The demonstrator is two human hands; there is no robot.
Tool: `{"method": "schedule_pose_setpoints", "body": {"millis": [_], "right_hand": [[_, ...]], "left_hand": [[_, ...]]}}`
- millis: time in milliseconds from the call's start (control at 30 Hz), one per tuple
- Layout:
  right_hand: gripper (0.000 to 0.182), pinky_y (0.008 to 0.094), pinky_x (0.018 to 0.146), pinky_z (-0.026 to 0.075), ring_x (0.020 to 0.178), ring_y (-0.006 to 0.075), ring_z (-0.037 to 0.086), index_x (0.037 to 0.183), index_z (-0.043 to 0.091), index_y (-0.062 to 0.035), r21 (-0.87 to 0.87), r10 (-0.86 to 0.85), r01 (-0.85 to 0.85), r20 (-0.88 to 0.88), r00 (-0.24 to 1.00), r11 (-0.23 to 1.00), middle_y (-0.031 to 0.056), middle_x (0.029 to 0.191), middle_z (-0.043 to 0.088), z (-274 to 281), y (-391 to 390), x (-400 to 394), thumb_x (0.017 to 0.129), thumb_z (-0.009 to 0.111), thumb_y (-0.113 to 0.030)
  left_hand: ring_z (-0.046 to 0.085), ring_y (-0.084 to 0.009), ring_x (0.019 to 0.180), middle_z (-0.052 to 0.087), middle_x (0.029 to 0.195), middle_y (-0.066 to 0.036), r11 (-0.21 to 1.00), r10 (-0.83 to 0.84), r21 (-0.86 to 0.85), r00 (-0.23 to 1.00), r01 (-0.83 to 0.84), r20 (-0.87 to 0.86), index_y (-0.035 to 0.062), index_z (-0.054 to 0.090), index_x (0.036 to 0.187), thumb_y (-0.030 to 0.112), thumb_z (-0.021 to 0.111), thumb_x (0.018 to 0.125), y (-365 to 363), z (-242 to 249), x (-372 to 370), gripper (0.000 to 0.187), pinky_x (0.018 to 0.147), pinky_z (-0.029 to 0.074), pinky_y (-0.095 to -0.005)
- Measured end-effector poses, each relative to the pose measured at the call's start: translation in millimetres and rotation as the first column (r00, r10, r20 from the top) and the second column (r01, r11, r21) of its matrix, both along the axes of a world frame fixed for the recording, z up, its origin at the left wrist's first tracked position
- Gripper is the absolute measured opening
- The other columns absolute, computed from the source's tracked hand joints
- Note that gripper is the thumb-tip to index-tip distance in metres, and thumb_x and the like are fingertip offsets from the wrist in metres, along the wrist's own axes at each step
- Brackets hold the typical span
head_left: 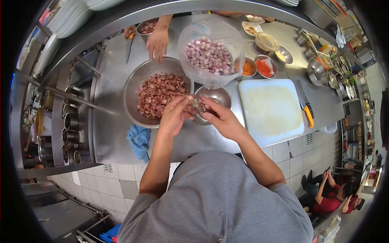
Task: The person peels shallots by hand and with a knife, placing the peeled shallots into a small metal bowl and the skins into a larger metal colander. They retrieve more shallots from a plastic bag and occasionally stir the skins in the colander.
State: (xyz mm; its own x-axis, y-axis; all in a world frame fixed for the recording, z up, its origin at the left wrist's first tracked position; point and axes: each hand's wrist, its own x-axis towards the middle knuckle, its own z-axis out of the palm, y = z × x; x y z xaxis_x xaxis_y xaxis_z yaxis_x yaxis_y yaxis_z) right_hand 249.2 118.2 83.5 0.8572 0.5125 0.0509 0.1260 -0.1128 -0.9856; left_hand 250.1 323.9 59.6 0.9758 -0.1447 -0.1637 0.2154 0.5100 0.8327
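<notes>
My left hand (175, 115) is closed in a pinch on a small pale-brown piece that looks like a shallot (190, 98). Close beside it, the fingers of my right hand (221, 118) are bent around something greyish and thin that I cannot make out. Both hands are over the near edges of two metal bowls. The large bowl (131, 103) holds a heap of reddish-brown shallots and skins (160, 91). To its right stands a smaller metal bowl (222, 95), partly hidden by my right hand. Behind it, a clear plastic bag (233, 36) holds many peeled purple-white shallots (208, 56).
A white cutting board (271, 111) lies to the right, with orange-handled knives (308, 115) beside it. A blue cloth (139, 139) lies front left. Bowls of orange (248, 68) and red (265, 68) food stand behind the board. Across the table, another person's hand (158, 42) reaches to the large bowl.
</notes>
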Motion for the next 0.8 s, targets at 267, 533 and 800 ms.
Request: {"method": "schedule_pose_setpoints", "body": {"millis": [267, 533, 800], "right_hand": [[0.05, 0.0342, 0.106, 0.038, 0.126, 0.0226, 0.051, 0.142, 0.045, -0.0043, -0.197, 0.02, 0.011, 0.154, 0.988, 0.98, 0.0141, 0.136, 0.054, 5.8, -15.7, -4.2, 0.095, 0.059, -0.014], [0.045, 0.033, 0.093, 0.047, 0.109, 0.0218, 0.06, 0.135, 0.05, -0.0035, -0.061, -0.056, 0.057, 0.031, 0.998, 0.997, 0.0141, 0.124, 0.06, -6.3, -17.5, -11.0, 0.093, 0.062, -0.012], [0.026, 0.0287, 0.076, 0.049, 0.087, 0.0147, 0.061, 0.119, 0.055, -0.0054, 0.124, -0.094, 0.103, -0.076, 0.993, 0.987, 0.0076, 0.106, 0.063, -25.3, -14.6, -1.8, 0.096, 0.059, -0.017]], "left_hand": [[0.063, -0.0109, 0.074, 0.067, 0.092, -0.007, 0.992, 0.055, 0.119, 0.998, -0.052, -0.019, -0.0022, 0.061, 0.118, 0.004, 0.055, 0.093, -29.2, 4.5, -18.3, 0.026, 0.059, 0.052, -0.0234], [0.063, -0.0106, 0.072, 0.067, 0.088, -0.006, 0.962, 0.028, 0.271, 1.0, -0.03, 0.012, -0.0027, 0.062, 0.113, 0.004, 0.058, 0.093, -34.2, 5.7, -20.5, 0.022, 0.06, 0.052, -0.0236], [0.064, -0.0119, 0.075, 0.067, 0.092, -0.007, 0.961, -0.048, 0.272, 0.999, 0.046, 0.001, -0.0023, 0.062, 0.109, 0.005, 0.058, 0.093, -41.2, -5.6, -15.9, 0.018, 0.062, 0.053, -0.0238]]}}
